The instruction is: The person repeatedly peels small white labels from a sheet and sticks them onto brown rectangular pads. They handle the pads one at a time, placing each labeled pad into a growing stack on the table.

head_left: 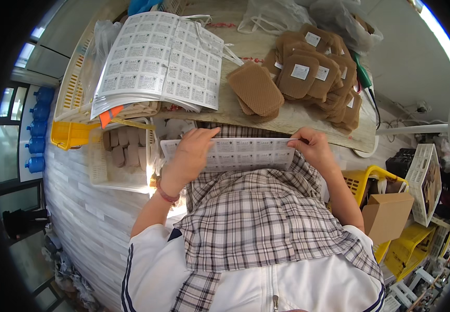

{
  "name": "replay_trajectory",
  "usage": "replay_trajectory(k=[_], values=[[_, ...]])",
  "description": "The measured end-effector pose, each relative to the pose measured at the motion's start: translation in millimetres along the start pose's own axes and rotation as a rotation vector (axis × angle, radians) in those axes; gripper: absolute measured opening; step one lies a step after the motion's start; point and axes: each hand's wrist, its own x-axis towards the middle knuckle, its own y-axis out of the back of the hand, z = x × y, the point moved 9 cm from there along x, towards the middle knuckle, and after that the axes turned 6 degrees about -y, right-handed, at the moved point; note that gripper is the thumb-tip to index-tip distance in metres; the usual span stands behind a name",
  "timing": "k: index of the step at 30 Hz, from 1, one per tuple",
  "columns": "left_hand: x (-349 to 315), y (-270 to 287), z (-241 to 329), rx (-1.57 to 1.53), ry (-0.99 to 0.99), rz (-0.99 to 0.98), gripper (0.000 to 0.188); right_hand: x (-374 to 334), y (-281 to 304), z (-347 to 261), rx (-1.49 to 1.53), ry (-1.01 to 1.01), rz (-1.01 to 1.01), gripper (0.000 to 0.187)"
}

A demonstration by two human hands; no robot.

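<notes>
Below the wooden board (292, 117), the left hand (191, 153) and right hand (313, 147) pinch opposite ends of a label sheet (246, 153) stretched between them.

— What colours do you see, upper right of the frame?
— Your pads (256, 88) are brown, waffle-patterned, some with white labels (300, 72).
— And lower centre?
— Your cloth (256, 223) is grey-white plaid; the crate (66, 134), left, is yellow.
</notes>
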Motion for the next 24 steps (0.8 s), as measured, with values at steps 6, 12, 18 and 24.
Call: replay_trajectory(k=[6,12,18,24], values=[[37.8,-52.4,33.7,-0.166,-0.010,-0.070,0.017,13.0,-28.2,-2.0,0.256,-0.040,-0.047,0.010],[35.3,-64.2,7.3,-0.287,0.208,-0.033,0.008,7.1,-14.9,-20.9,0.052,0.276,0.236,0.018],[38.4,-65.3,5.6,-0.261,0.196,-0.046,0.008,-2.2,-15.0,-52.6,-0.250,0.503,0.385,0.022],[39.1,-68.5,2.5,-0.271,0.194,-0.056,0.008,-6.8,-16.0,-51.9,-0.245,0.513,0.458,0.021]])
